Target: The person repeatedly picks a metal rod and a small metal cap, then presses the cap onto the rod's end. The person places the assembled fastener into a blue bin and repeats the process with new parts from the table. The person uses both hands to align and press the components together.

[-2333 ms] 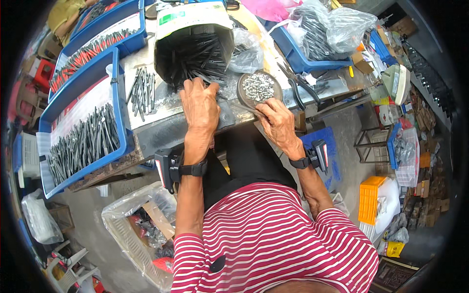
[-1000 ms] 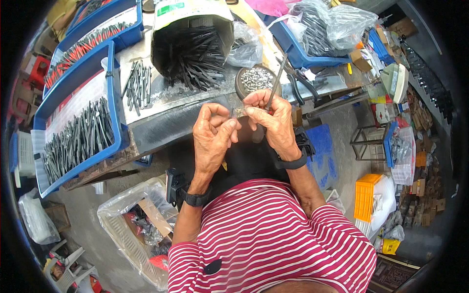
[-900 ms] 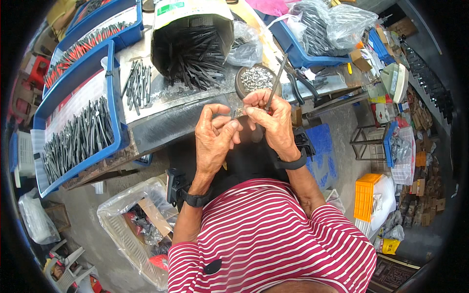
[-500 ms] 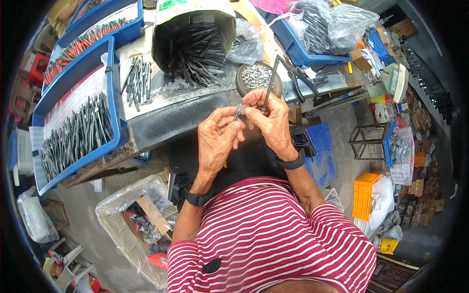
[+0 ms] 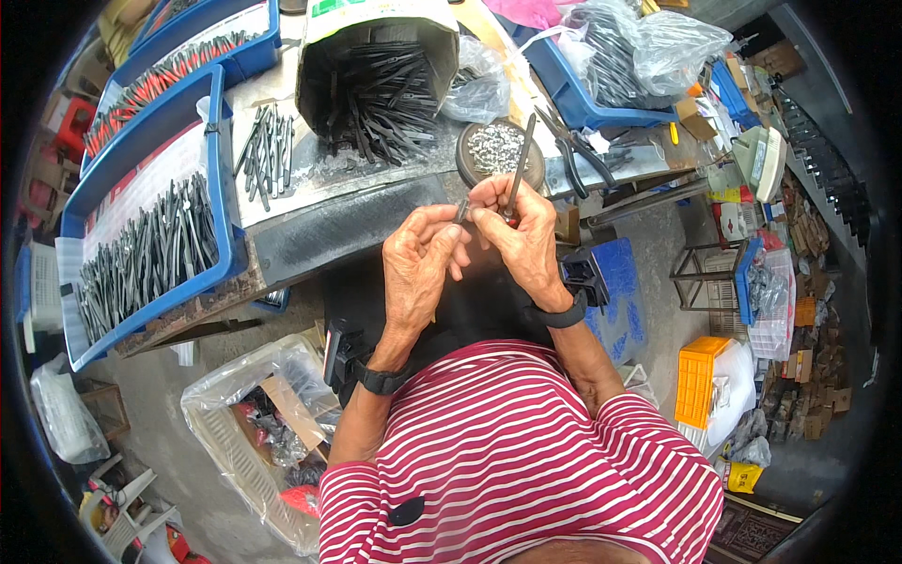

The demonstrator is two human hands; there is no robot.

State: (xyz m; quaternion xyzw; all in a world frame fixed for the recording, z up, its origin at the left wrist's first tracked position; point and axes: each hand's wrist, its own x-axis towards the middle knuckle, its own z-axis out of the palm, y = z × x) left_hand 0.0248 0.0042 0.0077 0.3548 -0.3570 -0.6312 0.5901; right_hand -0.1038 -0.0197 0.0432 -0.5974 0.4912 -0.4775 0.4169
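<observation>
My left hand (image 5: 418,268) is closed, pinching a small dark metal piece (image 5: 461,211) between thumb and fingers. My right hand (image 5: 522,240) is closed too; a slim dark strip (image 5: 520,167) sticks up out of its fingers, and its thumb and fingertips meet the small piece. Fingers cover much of that piece, so its exact kind cannot be made out. Just beyond the right hand stands a round dish (image 5: 462,171) of small shiny metal parts (image 5: 498,148). Pliers with dark handles (image 5: 571,164) lie to the right of the dish.
An opened carton (image 5: 315,94) of dark metal strips lies on the workbench (image 5: 338,226). Loose strips (image 5: 268,155) lie beside it. Blue trays (image 5: 225,179) of similar pieces stand at left, another blue tray (image 5: 564,89) with bagged pieces at back right. A plastic-lined crate (image 5: 211,414) sits below left.
Both hands stay nearly in place. The small piece has turned slightly in the left fingertips, and the strip in my right hand has shifted its tilt a little.
</observation>
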